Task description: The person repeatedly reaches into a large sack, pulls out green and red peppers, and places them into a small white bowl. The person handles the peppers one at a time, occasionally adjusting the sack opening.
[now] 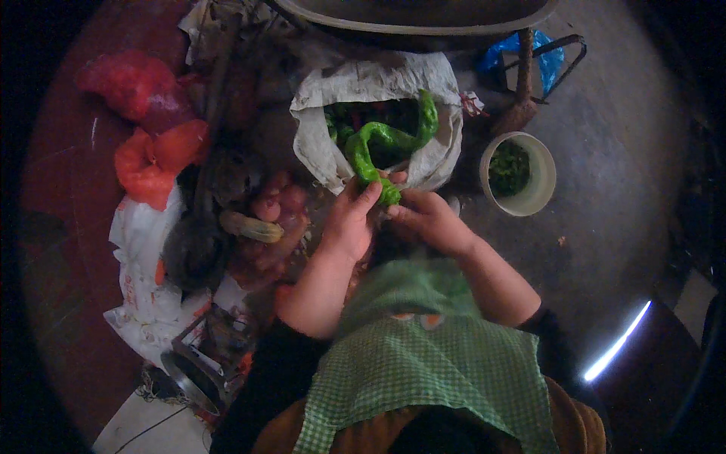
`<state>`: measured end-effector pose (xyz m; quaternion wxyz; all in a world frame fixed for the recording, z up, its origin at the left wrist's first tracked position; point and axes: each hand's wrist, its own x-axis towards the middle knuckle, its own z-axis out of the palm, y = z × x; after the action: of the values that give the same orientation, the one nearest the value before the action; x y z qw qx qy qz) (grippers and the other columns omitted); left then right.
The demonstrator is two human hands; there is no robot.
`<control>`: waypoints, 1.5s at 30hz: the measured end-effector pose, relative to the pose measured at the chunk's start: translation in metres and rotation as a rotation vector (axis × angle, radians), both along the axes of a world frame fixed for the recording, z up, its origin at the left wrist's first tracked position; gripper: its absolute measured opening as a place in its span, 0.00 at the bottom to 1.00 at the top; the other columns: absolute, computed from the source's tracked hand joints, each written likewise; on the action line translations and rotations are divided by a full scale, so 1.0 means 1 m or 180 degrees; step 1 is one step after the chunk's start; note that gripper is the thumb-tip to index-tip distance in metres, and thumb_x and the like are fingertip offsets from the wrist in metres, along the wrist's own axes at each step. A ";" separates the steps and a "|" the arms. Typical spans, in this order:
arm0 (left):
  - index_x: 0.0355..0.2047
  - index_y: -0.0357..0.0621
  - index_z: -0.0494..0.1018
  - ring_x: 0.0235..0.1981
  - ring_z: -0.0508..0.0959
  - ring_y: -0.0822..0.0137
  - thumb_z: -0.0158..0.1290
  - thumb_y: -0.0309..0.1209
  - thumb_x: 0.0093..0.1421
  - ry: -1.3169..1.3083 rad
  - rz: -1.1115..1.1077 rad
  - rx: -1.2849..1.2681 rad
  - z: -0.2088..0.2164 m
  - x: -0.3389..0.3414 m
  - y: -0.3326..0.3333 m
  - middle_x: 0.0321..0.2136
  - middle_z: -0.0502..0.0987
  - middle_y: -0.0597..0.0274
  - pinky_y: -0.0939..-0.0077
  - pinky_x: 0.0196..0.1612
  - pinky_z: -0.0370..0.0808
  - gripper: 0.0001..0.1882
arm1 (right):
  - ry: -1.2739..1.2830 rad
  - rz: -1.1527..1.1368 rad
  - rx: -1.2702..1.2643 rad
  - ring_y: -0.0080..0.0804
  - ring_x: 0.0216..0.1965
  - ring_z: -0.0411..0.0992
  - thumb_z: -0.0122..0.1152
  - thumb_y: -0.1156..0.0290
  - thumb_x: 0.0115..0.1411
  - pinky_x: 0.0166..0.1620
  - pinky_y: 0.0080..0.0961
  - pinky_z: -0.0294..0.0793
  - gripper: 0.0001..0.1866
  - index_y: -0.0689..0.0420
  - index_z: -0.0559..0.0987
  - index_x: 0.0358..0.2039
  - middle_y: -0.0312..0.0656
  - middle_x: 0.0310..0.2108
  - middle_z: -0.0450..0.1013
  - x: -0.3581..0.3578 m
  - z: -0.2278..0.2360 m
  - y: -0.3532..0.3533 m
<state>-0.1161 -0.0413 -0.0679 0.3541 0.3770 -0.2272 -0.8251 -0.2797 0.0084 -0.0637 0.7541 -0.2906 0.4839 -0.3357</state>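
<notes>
A long, twisted green chili pepper [386, 138] is held near its thick stem end between both hands. My left hand [352, 216] grips it, thumb laid against its side. Fingers of my right hand [431, 218] pinch at the pepper's near end. The pepper's thin end curves up and away to the right, over the mouth of a white woven sack [439, 151]. Inside the sack lie dark green pieces, probably more peppers, too dim to tell apart. To the right stands a cream bucket [546, 180] with green bits [508, 170] at its bottom.
A large basin rim [423, 30] crosses the far edge. Past the bucket are a metal frame [560, 49] and a blue plastic bag [556, 69]. At left lie red bags [128, 87], an orange bag [147, 166], a white bag [144, 280] and a pale, elongated vegetable [251, 227].
</notes>
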 end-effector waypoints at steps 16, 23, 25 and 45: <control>0.47 0.39 0.68 0.48 0.74 0.61 0.49 0.35 0.66 -0.0133 -0.0370 0.0789 -0.007 -0.017 0.023 0.43 0.76 0.52 0.65 0.55 0.67 0.14 | 0.2416 0.0963 -0.2921 0.47 0.20 0.71 0.58 0.70 0.51 0.23 0.39 0.71 0.08 0.56 0.70 0.30 0.44 0.19 0.70 -0.036 -0.021 0.038; 0.47 0.43 0.69 0.49 0.73 0.66 0.44 0.34 0.68 -0.0520 -0.1301 0.0213 -0.003 -0.067 0.011 0.45 0.77 0.50 0.68 0.55 0.66 0.12 | 0.2504 0.1320 -0.2328 0.45 0.32 0.74 0.59 0.61 0.55 0.37 0.40 0.74 0.17 0.58 0.73 0.39 0.45 0.31 0.73 -0.046 -0.057 0.081; 0.48 0.43 0.68 0.50 0.73 0.66 0.44 0.33 0.68 -0.0535 -0.1550 0.0075 -0.003 -0.092 0.012 0.46 0.77 0.51 0.68 0.56 0.65 0.12 | 0.2966 0.1260 -0.2063 0.45 0.42 0.73 0.60 0.57 0.56 0.45 0.40 0.72 0.26 0.60 0.71 0.50 0.48 0.42 0.74 -0.048 -0.073 0.098; 0.46 0.42 0.69 0.48 0.73 0.42 0.43 0.30 0.62 -0.5066 -0.2409 -0.2695 -0.192 -0.037 -0.084 0.46 0.72 0.43 0.53 0.50 0.71 0.13 | 0.2641 0.1562 -0.0773 0.49 0.42 0.73 0.57 0.64 0.57 0.43 0.42 0.74 0.18 0.54 0.72 0.49 0.49 0.40 0.74 -0.054 -0.139 0.195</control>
<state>-0.1527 -0.1255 -0.2603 -0.0849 0.5676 -0.7833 -0.2389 -0.3338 0.2036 -0.2027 0.5155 -0.5908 0.6179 -0.0583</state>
